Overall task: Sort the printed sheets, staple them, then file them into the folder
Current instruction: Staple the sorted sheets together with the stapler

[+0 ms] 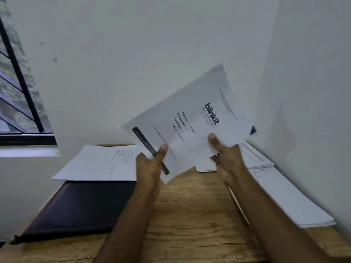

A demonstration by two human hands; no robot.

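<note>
Both hands' fingers clamped on blinkit cover sheet [191, 118]: left hand [150, 166] thumb pinching lower edge, right hand [228, 158] thumb on right. Sheet tilted, raised above bench [190, 215].

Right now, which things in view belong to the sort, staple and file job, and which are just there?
Part of the job:
- held sheets, pinched by left hand and right hand
- left paper pile
- right paper piles
- dark folder
No stapler can be picked out.

Just there:
- wooden table
- window
- white wall
</note>
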